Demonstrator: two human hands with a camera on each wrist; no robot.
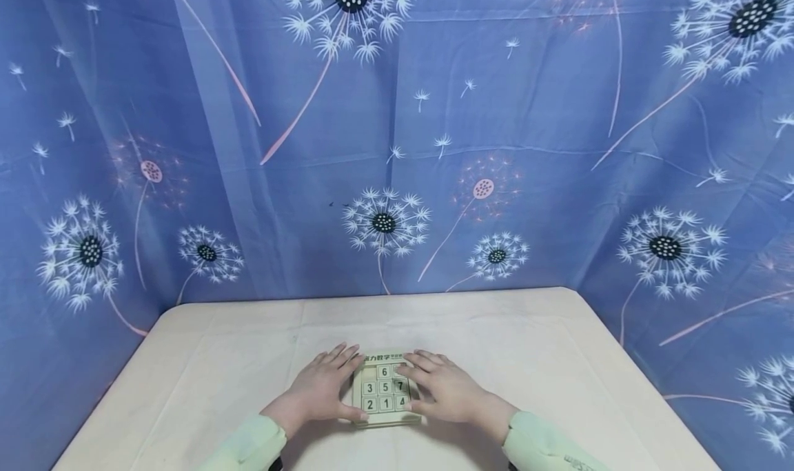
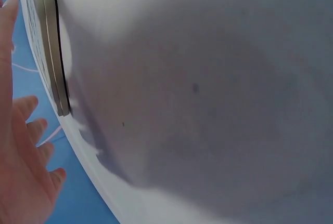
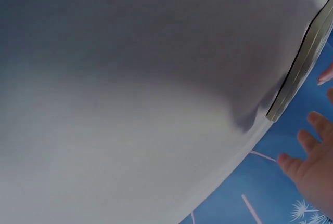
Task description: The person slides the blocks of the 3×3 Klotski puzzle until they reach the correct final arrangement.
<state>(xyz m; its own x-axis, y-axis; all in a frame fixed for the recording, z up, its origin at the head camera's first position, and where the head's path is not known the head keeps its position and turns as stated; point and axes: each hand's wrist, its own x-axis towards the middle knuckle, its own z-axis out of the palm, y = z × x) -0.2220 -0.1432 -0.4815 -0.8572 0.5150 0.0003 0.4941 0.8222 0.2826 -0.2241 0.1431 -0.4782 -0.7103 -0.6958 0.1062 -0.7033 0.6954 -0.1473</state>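
A pale green sliding number puzzle [image 1: 386, 420] lies flat on the table between both hands. Tiles 6, 3, 5, 7, 2, 1 and 4 show, and the top left slot has no tile. At the left side is my left hand [image 1: 320, 387], its thumb at the lower left corner and its fingertips at the upper left. My right hand [image 1: 451, 390] reaches over the right side, covering the top right tile's number; its thumb is by the 4. The wrist views show the puzzle's side edge [image 2: 56, 52] beside spread fingers [image 3: 307, 142].
A cream cloth covers the table [image 1: 217, 361]. Blue curtains [image 1: 310, 250] with dandelion prints stand behind the table and along both sides. Pale green sleeves [image 1: 251, 443] cover both forearms.
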